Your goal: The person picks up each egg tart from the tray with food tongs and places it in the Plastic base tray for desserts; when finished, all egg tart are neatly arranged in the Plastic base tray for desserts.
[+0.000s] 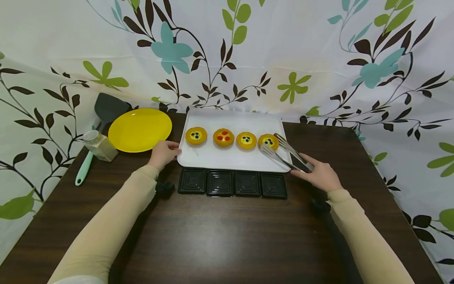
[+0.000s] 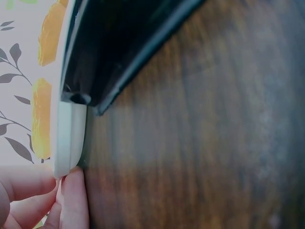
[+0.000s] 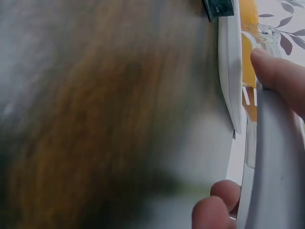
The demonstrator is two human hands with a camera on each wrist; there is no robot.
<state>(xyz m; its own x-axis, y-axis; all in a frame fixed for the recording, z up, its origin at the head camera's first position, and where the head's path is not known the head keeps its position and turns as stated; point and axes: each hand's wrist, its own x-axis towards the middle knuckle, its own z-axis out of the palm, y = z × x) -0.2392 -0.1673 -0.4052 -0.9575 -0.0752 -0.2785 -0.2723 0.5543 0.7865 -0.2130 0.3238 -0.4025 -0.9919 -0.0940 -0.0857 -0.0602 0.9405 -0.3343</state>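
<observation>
Dark wood-grain bench (image 1: 213,236): your right fingers (image 3: 281,78) pinch silver metal tongs (image 1: 291,150) straddling the round blue-dotted tart (image 1: 268,140), three o'clock on the white rectangular tray (image 1: 230,159); left fingers (image 2: 28,182) pinch its nine-o'clock rim. Oversqueezing could crush the tart.

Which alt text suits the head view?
A person's right grip holds silver metal tongs at the rightmost of four round golden tarts on a white rectangular tray, whose edge the left grip pinches. Black square dishes lie in front.
</observation>
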